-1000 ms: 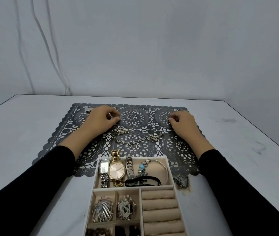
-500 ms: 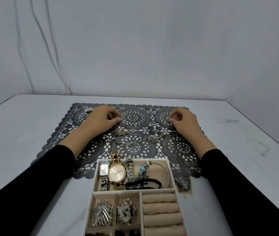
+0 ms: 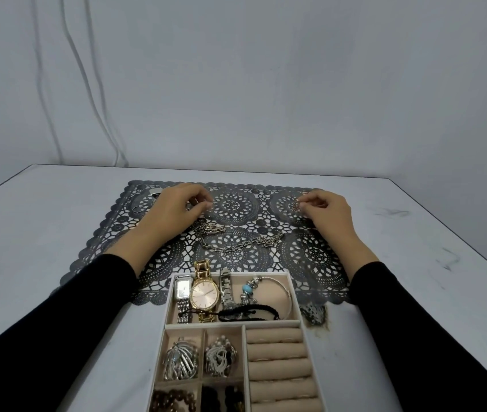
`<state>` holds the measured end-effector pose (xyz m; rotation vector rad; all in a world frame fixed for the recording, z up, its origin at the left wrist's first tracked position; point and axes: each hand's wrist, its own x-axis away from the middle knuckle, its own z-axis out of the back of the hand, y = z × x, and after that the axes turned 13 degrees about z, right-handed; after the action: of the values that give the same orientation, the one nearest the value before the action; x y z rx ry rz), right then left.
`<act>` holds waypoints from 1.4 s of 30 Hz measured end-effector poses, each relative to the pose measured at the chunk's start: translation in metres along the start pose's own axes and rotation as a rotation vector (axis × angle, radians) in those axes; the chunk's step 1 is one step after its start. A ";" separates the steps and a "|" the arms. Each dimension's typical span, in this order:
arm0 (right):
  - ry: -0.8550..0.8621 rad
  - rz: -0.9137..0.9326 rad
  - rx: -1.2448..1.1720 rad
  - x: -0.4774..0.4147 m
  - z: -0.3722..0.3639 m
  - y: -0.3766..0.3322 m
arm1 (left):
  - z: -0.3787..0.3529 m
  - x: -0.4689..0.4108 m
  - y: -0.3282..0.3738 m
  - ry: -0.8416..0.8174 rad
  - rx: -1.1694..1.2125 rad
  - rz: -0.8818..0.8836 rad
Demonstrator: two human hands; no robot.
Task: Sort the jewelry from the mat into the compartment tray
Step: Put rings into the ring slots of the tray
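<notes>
Step in hand: pick-up from the mat. The right hand (image 3: pixel 330 214) has its fingers curled and pinches a small ring (image 3: pixel 295 206) between thumb and forefinger, just above the far right part of the lace mat (image 3: pixel 313 257). The left hand (image 3: pixel 174 211) is curled likewise toward the far left, fingertips closed on a small silvery piece (image 3: pixel 208 206) — too small to identify, possibly another ring. A link chain (image 3: pixel 236 244) lies loose on the mat between the hands and nearer the viewer, one end just beside the left wrist. A further small item (image 3: pixel 154 193) lies beyond the left hand. The compartment tray (image 3: pixel 233 323) stands at the mat's near edge; its long far compartment holds watches (image 3: pixel 205 294) and bracelets, and the ring rolls (image 3: pixel 278 352) appear largely unfilled. Judgement: sorting is well advanced but not complete. The next move calls for carrying each pinched piece back to the tray and seating it between the rolls — with a firm pinch, since a ring dropped on the lace would be hard to recover.
</notes>
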<state>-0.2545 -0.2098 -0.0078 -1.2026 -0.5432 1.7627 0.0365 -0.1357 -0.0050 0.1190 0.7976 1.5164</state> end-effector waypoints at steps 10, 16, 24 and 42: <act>0.053 -0.087 -0.159 0.027 0.008 -0.018 | 0.010 0.030 0.019 0.117 0.250 0.120; 0.057 -0.150 -0.320 0.057 0.011 -0.040 | 0.022 0.057 0.023 0.131 0.447 0.219; 0.098 -0.154 -0.485 0.099 0.030 -0.077 | 0.043 0.099 0.043 0.204 0.534 0.198; -0.057 0.084 -0.569 0.193 0.077 -0.116 | 0.054 0.194 0.106 0.050 0.618 0.020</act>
<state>-0.2953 0.0233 0.0174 -1.5772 -1.0923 1.7728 -0.0507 0.0732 0.0174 0.5482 1.2883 1.2500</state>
